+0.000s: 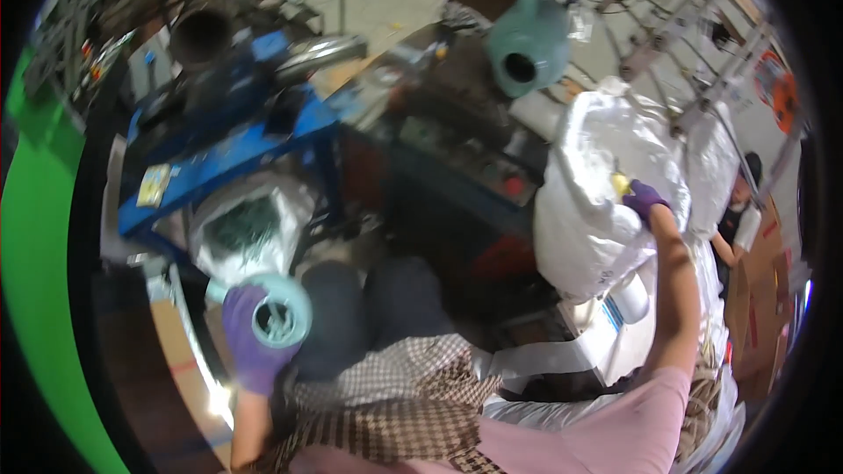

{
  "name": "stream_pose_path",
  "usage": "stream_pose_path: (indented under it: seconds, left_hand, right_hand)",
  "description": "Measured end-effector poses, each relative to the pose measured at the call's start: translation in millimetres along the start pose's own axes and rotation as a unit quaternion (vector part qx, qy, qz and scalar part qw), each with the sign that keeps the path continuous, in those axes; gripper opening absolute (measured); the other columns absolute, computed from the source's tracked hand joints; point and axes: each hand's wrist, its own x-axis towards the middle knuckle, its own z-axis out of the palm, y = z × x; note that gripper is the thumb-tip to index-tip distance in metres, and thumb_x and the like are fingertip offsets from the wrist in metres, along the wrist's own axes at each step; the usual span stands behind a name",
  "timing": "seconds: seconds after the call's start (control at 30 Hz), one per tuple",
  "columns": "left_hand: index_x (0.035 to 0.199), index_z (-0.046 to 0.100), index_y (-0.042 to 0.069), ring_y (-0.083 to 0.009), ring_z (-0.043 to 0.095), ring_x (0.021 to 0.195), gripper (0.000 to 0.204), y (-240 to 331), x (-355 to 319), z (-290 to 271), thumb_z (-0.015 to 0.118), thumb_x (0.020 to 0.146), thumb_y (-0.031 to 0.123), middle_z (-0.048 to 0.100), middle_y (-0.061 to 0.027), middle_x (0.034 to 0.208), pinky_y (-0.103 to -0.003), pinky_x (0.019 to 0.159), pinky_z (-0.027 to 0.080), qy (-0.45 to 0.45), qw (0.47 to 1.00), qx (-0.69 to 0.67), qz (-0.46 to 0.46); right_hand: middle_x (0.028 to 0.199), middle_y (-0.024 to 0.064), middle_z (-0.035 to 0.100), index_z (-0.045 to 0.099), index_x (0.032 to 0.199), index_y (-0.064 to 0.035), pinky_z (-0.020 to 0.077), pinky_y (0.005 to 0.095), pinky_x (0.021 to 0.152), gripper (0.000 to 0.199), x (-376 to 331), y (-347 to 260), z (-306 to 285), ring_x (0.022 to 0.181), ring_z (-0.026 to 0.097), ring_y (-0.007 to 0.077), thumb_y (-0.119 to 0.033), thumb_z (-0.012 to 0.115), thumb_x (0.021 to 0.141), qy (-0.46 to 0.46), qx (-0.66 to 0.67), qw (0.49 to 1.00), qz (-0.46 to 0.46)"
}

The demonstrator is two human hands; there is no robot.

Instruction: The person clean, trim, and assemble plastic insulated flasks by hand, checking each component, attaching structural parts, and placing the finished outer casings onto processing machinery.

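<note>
My left hand, in a purple glove, grips a pale teal round plastic part with spokes in its opening, held low beside my knees. My right hand, also in a purple glove, reaches out to the right and pinches a small yellow piece against a big white woven sack. The sack bulges and stands to my right. My dark trousers and a checked cloth fill the lower middle.
A blue metal stand with machinery is at the upper left, with a white bag of dark green bits under it. A teal blower-shaped housing sits at top centre. Another person stands at the far right beside cardboard boxes.
</note>
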Motion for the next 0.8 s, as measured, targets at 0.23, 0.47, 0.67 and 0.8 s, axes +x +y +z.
stream_pose_path:
  seconds: [0.23,0.47,0.67,0.8]
  left_hand:
    - [0.114,0.064,0.005,-0.0374,0.06,0.117,0.067,6,20,17,0.093,0.057,0.027,0.066,-0.0146,0.119,-0.053,0.111,0.039,-0.028,0.993,-0.067,0.093]
    - [0.115,0.065,0.004,-0.0381,0.061,0.115,0.066,13,8,1,0.091,0.056,0.022,0.067,-0.0149,0.118,-0.053,0.109,0.041,-0.018,0.999,-0.042,0.01]
    - [0.112,0.066,0.003,-0.0376,0.064,0.11,0.064,-1,6,23,0.092,0.058,0.025,0.069,-0.0157,0.113,-0.053,0.107,0.044,0.034,0.998,-0.044,0.032]
    - [0.111,0.066,0.002,-0.0368,0.066,0.109,0.062,4,10,20,0.091,0.06,0.026,0.069,-0.0158,0.112,-0.052,0.105,0.046,0.044,0.997,0.013,0.056]
  right_hand:
    - [0.118,0.0261,0.067,0.061,0.119,-0.0036,0.0515,0.0482,0.097,0.057,37,43,14,0.114,0.063,0.0428,-0.041,0.076,0.079,0.079,-0.103,0.99,0.055]
    - [0.117,0.03,0.066,0.068,0.11,0.0004,0.0479,0.0514,0.096,0.051,57,16,-22,0.113,0.062,0.0447,-0.044,0.05,0.091,0.131,-0.122,0.983,0.036]
    - [0.102,0.0103,0.062,0.058,0.126,-0.0019,0.0467,0.0272,0.07,0.034,-63,220,-66,0.082,0.057,0.0159,-0.026,0.043,0.107,0.211,0.259,0.941,-0.047]
    - [0.118,0.0095,0.059,0.05,0.137,-0.0008,0.0453,0.0274,0.083,0.044,-223,-32,69,0.095,0.056,0.016,-0.029,0.048,0.103,0.146,0.628,0.757,-0.107]
